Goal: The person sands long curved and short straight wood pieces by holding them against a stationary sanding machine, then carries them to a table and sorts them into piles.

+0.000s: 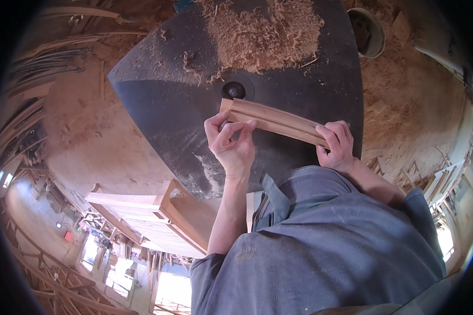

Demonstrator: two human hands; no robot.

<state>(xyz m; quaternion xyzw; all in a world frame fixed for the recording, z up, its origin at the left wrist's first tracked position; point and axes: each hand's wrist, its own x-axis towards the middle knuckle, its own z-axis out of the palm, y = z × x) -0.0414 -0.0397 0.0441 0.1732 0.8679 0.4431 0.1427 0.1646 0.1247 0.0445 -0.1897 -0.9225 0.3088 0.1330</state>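
Observation:
A short, slightly curved piece of wood [278, 119] with a groove along its length lies slantwise over the dark metal machine table [157, 107]. My left hand [232, 144] grips its left end, fingers bent at the near edge and tips on the wood. At the other end, the fingers of my right hand [338, 144] are wrapped over the wood. Just beyond the left end stands a round dark spindle [233, 89] in a ring set into the table. The wood's far left corner is right beside the spindle; whether they touch, I cannot tell.
A thick heap of wood shavings [268, 39] covers the table's far part. A round bucket [370, 34] stands past its right edge. At the lower left is a stack of pale boards [136, 210]. Long strips of wood [50, 65] lie on the dusty floor at far left.

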